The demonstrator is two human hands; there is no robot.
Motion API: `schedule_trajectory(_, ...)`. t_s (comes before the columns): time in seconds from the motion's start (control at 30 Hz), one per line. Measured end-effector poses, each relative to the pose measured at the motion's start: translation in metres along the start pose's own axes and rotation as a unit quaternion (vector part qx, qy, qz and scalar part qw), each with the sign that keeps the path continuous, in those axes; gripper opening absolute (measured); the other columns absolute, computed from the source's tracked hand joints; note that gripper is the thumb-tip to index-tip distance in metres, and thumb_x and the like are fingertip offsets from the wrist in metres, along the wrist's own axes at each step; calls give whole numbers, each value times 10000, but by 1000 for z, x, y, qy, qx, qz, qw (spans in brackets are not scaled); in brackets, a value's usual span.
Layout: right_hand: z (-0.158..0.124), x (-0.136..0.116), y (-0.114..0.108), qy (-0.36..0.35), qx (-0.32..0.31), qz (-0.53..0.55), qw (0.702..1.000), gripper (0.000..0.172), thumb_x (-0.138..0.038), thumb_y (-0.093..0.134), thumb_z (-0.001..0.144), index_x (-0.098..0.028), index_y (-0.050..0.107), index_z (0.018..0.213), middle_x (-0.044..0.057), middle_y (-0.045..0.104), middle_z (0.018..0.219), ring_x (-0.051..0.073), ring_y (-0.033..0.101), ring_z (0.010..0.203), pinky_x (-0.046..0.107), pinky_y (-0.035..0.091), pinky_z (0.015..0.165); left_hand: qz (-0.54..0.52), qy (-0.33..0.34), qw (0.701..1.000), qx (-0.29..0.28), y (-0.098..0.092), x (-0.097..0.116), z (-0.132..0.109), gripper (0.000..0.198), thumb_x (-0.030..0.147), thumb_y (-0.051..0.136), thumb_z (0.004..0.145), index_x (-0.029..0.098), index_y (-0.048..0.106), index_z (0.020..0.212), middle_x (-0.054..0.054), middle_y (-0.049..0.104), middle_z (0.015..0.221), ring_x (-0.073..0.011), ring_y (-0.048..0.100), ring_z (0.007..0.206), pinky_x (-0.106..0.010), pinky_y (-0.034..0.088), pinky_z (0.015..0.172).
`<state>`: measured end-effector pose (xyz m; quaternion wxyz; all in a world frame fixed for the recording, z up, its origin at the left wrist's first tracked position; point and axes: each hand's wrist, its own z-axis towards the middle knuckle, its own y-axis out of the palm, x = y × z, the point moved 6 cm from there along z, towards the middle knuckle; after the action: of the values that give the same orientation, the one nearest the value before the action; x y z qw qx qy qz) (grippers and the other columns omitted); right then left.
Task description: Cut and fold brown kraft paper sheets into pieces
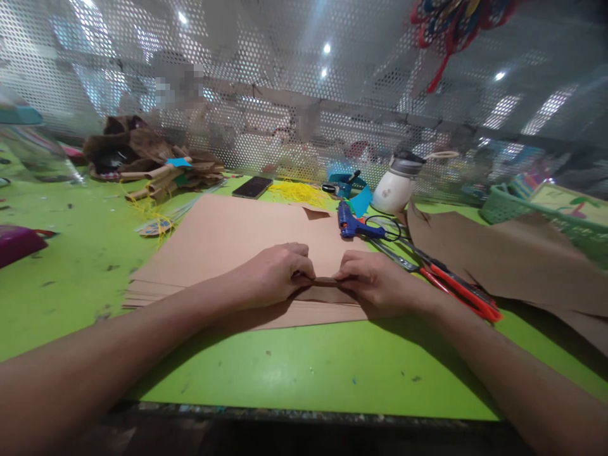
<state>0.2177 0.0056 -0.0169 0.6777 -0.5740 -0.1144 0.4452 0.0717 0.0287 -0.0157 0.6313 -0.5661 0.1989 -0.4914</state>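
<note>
Between my two hands is a narrow rolled strip of brown paper (325, 282), pinched at both ends. My left hand (280, 272) has its fingertips closed on the left end. The right end sits between the thumb and fingers of my right hand (368, 282). Both hands rest over a stack of brown paper sheets (218, 234), spread slightly at its near and left edges. Just beyond my right hand, a blue glue gun (354, 223) lies on the stack. Red-handled scissors (456, 291) lie to the right of that hand.
A white bottle (395, 185), yellow string (297, 192) and a phone (253, 187) are behind the stack. Paper rolls (164, 177) are at the back left. Large brown paper (513, 259) and a green basket (506, 204) occupy the right. A perforated screen (266, 95) stands behind.
</note>
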Motion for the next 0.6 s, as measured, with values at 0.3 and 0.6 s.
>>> schedule_trajectory(0.3, -2, -4, -2, -30, -12, -33, 999, 244, -16, 537, 758, -178, 677, 875, 51, 600, 814, 164, 558, 728, 262, 435, 625, 17, -19, 1000, 10, -6, 12, -8, 239, 116, 492, 904, 198, 715, 881, -27, 583, 791, -145, 555, 739, -254, 405, 655)
schedule_trajectory(0.6, -4, -1, -1, -4, -47, -30, 998, 311, 4, 517, 738, -191, 664, 930, 50, 583, 856, 172, 556, 768, 276, 459, 656, 21, 0, 1000, -21, -6, 9, -13, 253, 74, 488, 807, 211, 694, 856, -18, 581, 792, -130, 529, 656, -275, 369, 596)
